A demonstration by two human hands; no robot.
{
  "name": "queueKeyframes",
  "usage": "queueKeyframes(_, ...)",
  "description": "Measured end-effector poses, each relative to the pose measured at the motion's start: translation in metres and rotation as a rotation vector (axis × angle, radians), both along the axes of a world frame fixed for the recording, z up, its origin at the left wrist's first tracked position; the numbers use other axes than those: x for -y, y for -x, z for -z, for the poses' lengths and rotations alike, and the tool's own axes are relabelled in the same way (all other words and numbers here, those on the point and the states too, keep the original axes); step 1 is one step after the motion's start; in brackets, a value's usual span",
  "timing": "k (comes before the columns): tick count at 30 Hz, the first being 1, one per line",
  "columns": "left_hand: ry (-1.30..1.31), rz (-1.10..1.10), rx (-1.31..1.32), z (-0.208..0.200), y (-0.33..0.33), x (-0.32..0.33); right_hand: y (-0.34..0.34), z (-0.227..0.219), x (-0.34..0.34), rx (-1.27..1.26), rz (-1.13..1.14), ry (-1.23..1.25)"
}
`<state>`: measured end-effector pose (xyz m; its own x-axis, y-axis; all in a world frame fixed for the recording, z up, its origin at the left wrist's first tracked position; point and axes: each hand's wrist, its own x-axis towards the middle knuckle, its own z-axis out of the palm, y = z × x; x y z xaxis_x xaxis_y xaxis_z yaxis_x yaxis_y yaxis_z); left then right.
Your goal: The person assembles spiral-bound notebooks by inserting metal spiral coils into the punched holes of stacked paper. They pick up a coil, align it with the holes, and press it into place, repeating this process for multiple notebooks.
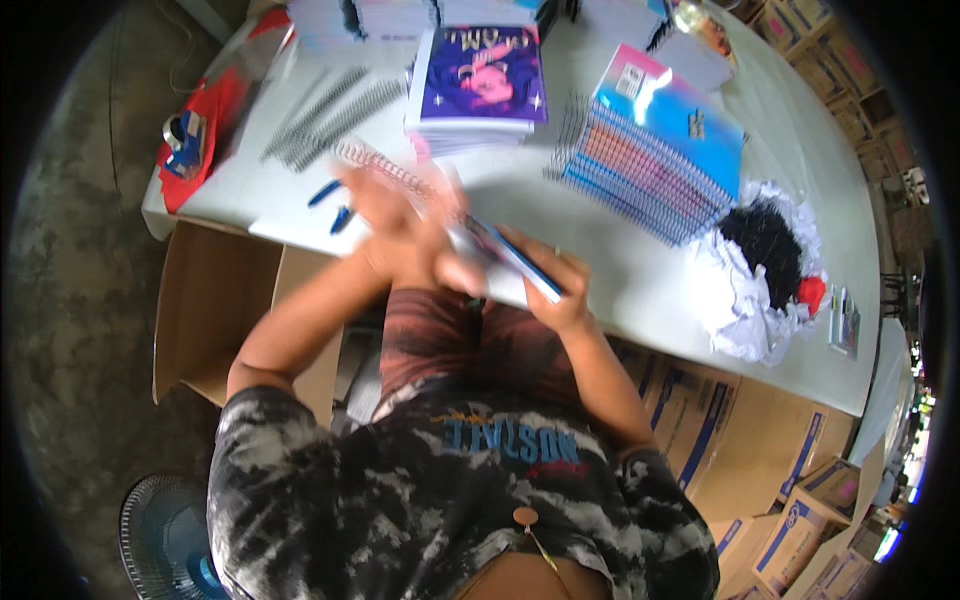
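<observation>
Notebook [525, 268] is tilting above your lap [430, 340], your right hand [562, 285] grasping it; your left hand [400, 218] is showing blurred, hold unclear. 1 coiled stack [645, 165] is looking finished, 1 purple-topped stack [482, 85] apparently uncoiled.

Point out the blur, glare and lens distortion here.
Head view: motion blur smears the left hand, while the right hand looks sharper; head view: white glare on the blue-pink notebook cover; head view: fisheye lens visibly bows the white table.
</observation>
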<state>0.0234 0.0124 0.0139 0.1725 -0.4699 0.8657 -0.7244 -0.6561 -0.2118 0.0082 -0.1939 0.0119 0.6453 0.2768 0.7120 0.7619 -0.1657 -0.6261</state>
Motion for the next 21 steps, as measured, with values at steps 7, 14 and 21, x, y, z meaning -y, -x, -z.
queueKeyframes(7,-0.187,0.113,-0.102,0.021,0.014,0.008,-0.007,0.001,-0.005,0.055,0.025,-0.020)
queueKeyframes(14,0.081,0.081,-0.299,0.035,0.014,0.026,-0.004,0.006,-0.016,-0.053,-0.019,-0.104)
queueKeyframes(21,0.050,0.075,0.080,-0.003,-0.026,0.024,0.003,0.007,-0.022,-0.059,-0.089,0.031)
